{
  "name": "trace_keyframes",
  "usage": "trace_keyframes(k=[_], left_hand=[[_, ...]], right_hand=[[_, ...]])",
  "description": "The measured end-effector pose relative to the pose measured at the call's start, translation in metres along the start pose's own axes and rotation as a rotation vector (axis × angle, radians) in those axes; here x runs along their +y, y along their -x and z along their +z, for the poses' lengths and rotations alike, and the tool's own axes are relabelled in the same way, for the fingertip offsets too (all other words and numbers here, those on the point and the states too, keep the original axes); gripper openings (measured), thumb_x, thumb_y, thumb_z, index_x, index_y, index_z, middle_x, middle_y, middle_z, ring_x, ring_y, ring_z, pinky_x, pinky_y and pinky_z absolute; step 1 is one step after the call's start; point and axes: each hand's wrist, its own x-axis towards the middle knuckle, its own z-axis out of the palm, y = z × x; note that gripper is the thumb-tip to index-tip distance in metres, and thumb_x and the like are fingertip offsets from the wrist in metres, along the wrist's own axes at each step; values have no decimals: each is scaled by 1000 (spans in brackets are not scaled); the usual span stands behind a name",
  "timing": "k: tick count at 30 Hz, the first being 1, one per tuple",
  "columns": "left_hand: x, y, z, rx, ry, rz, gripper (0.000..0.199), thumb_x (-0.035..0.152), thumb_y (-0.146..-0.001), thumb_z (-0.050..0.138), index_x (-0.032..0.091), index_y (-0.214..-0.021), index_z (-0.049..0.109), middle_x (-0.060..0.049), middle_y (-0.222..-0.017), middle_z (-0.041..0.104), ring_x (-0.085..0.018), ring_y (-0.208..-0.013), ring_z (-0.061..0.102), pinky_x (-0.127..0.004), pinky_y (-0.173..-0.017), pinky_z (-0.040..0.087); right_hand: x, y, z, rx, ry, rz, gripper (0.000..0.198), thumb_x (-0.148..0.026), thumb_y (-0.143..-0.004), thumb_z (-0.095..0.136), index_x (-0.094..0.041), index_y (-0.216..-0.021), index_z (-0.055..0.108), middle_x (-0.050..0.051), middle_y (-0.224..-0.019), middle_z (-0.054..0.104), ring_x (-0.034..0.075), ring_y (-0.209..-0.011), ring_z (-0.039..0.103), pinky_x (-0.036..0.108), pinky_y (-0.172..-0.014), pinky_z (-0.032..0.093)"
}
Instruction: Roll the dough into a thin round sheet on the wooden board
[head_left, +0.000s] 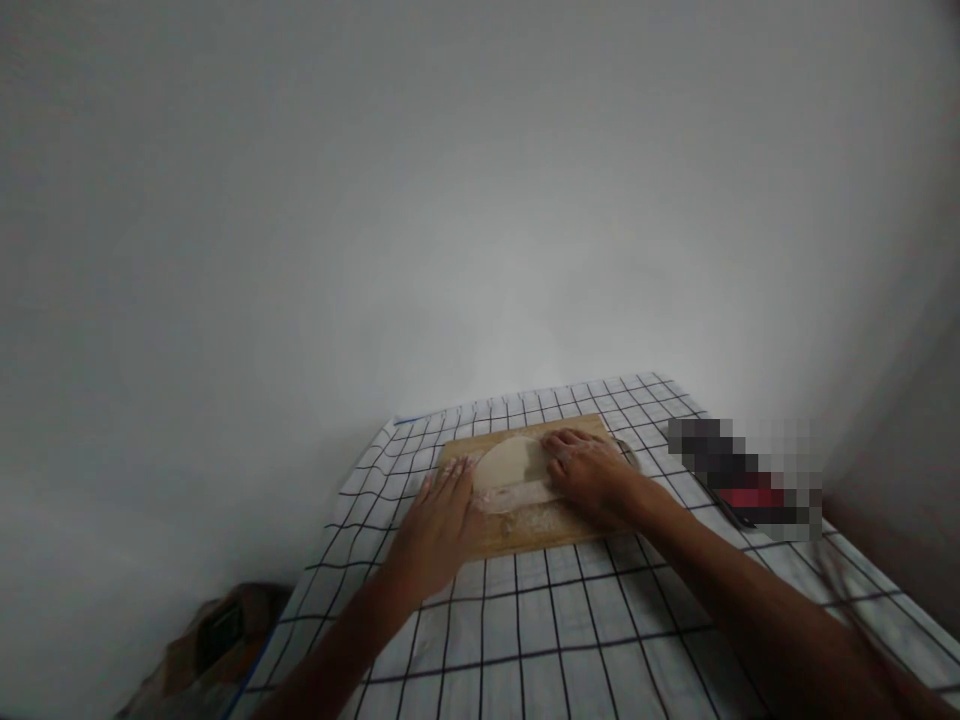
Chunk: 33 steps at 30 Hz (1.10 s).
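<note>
A flat, rounded sheet of pale dough [506, 463] lies on a floured wooden board [517, 540]. Along its near side runs a whitish, floury strip [517, 496]; I cannot tell whether it is a rolling pin or a rolled edge of dough. My left hand [442, 515] rests at the left end of this strip, fingers stretched out and dusted with flour. At the right side of the dough, my right hand [589, 470] lies palm down, its floury fingers extended over the dough's edge. Both palms hide what lies beneath them.
A white cloth with dark grid lines [525, 620] covers the table. On the right lies a blurred dark and red object [739, 480]. Part of a greyish item [628, 455] shows behind my right hand. A brown box [217, 640] stands low at the left; a wall rises behind.
</note>
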Motion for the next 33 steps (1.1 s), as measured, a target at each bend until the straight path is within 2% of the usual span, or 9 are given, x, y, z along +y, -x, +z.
trace_keyframes(k=[2,4,6,9,13,16,23,28,33], left_hand=[[-3,-19,4,-23,-35,20,45,30,-102,35,18,-141,53,-18,-148,53,-35,-141,43,-64,-114,35],[-3,-41,7,-52,-55,-10,46,30,-102,33,15,-139,55,-19,-148,52,-36,-143,41,-64,-115,32],[-1,-64,11,-99,-44,-56,50,31,-102,30,14,-145,49,-18,-153,47,-34,-146,37,-61,-116,29],[-4,-95,18,-201,28,-95,54,35,-103,28,20,-153,38,-11,-159,38,-32,-149,31,-59,-117,27],[-10,-113,26,-262,111,-155,56,42,-104,25,24,-156,31,-8,-162,32,-31,-151,25,-60,-117,26],[-7,-106,24,-195,79,-139,54,38,-103,28,24,-155,35,-7,-161,34,-31,-151,26,-58,-118,27],[9,-67,9,-85,-46,-68,51,27,-98,36,15,-146,48,-14,-155,44,-35,-146,36,-63,-116,31],[11,-44,10,8,-50,82,39,22,-99,36,17,-127,64,-13,-152,48,-36,-146,35,-64,-117,29],[13,-39,7,6,-62,48,43,25,-99,35,16,-135,58,-14,-148,53,-35,-142,43,-64,-113,37]], right_hand=[[-2,-1,1,19,8,33,35,-25,-101,36,-15,-124,61,14,-131,64,25,-126,54,40,-108,36],[-3,-1,0,47,20,90,36,-27,-102,35,-16,-124,61,14,-131,63,25,-126,53,41,-108,35],[-4,-2,-2,52,33,140,37,-28,-102,34,-16,-123,61,15,-130,63,26,-127,52,41,-108,35],[-2,-5,-3,40,54,185,38,-29,-103,32,-14,-121,62,17,-130,62,27,-126,52,42,-107,35],[4,-11,-1,58,64,237,40,-29,-103,31,-12,-122,61,18,-127,63,28,-122,52,43,-105,37],[4,-12,1,51,65,231,41,-30,-103,30,-12,-121,62,19,-127,63,30,-123,51,46,-104,36],[-7,-1,-4,31,72,134,42,-36,-102,31,-15,-121,62,18,-133,59,34,-129,45,56,-104,33],[-9,1,-3,44,60,121,45,-38,-100,33,-14,-126,60,20,-137,57,36,-128,46,58,-103,32],[-9,1,2,64,57,117,44,-39,-101,32,-14,-119,63,19,-132,60,35,-124,49,55,-100,34]])
